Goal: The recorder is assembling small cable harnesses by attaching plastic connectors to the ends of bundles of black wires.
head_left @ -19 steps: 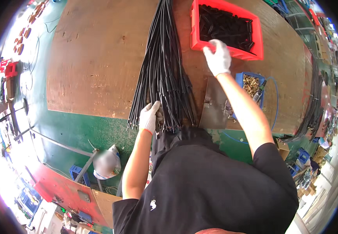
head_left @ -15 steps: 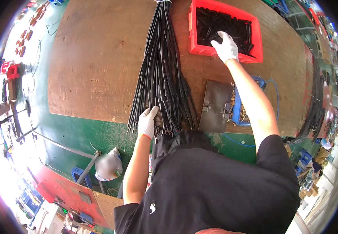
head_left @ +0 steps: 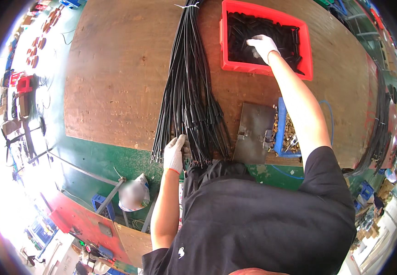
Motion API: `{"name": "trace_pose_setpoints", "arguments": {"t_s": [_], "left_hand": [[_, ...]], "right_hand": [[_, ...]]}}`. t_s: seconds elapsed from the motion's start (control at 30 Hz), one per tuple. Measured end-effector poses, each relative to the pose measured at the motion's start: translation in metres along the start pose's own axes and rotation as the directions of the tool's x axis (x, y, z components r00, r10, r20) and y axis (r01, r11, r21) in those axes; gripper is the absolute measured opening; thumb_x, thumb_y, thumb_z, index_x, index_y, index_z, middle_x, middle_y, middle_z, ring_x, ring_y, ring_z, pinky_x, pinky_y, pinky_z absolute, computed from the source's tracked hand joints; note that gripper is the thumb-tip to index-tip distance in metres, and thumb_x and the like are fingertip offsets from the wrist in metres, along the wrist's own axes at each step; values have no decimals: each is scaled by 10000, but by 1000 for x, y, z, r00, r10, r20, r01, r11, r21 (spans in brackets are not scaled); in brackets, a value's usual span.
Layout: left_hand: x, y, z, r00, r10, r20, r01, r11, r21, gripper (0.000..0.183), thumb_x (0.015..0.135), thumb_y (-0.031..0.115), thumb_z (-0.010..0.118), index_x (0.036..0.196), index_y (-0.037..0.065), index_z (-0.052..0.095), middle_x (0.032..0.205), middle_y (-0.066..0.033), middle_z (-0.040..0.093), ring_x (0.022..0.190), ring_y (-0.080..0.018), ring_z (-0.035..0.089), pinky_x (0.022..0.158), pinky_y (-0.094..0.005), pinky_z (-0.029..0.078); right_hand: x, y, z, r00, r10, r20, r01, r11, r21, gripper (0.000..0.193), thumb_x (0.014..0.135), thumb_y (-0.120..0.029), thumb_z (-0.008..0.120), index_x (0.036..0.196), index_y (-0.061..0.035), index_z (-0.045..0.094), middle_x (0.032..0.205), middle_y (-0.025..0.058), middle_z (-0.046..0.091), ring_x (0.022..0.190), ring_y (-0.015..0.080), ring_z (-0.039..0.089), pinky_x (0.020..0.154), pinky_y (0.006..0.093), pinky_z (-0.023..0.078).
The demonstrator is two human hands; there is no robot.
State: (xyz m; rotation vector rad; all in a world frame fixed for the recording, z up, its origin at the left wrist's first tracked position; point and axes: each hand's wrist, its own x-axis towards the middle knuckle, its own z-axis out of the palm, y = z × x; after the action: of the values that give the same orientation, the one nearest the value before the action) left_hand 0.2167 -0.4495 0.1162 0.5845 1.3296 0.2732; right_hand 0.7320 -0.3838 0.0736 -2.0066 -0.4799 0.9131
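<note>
A long bundle of black cables (head_left: 187, 87) lies along the brown wooden table (head_left: 116, 78), tied at its far end and fanning out at the near edge. My left hand (head_left: 174, 153), in a white glove, grips the cable ends at the table's near edge. My right hand (head_left: 261, 46), also gloved, reaches into a red plastic bin (head_left: 224, 43) full of small black parts, with its fingers down among them. Whether those fingers hold a part is hidden.
A dark metal plate (head_left: 253, 133) lies on the table near my body. Beside it stands a blue tray (head_left: 281, 133) with small brass-coloured pieces. More black cables (head_left: 379, 133) hang at the table's right edge. A tied white bag (head_left: 133, 195) hangs below the table over the green floor.
My right hand has moved away from me, from the red bin's near edge into the black parts inside. My left hand stays on the cable ends.
</note>
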Motion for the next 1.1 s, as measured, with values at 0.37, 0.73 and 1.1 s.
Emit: {"name": "trace_pose_setpoints", "arguments": {"t_s": [0.37,0.73,1.1], "left_hand": [[-8,-1,8,998,10,-56,-11,1000,-13,271,1035,315,686,1064,46,704,868,-11,646,642,-72,539,557,-250,447],[1,14,-6,999,38,-38,-31,983,180,251,1041,270,644,1109,32,681,834,-24,625,633,-107,587,582,-289,555],[9,17,-19,977,-130,168,129,992,17,180,972,210,765,1052,59,706,840,-22,689,693,-144,671,617,-305,578]], "right_hand": [[8,-17,6,844,-230,484,532,245,-811,553,921,-36,501,1444,-181,605,1420,240,553,1252,427,629,1056,499,530],[-4,2,-33,697,-521,492,537,-74,-840,349,965,-356,703,1202,-102,677,1216,141,646,1084,364,676,892,487,574],[-269,24,80,789,-88,607,-231,874,427,312,1028,-182,710,1288,-17,664,1072,33,694,927,160,706,817,344,616]]}}
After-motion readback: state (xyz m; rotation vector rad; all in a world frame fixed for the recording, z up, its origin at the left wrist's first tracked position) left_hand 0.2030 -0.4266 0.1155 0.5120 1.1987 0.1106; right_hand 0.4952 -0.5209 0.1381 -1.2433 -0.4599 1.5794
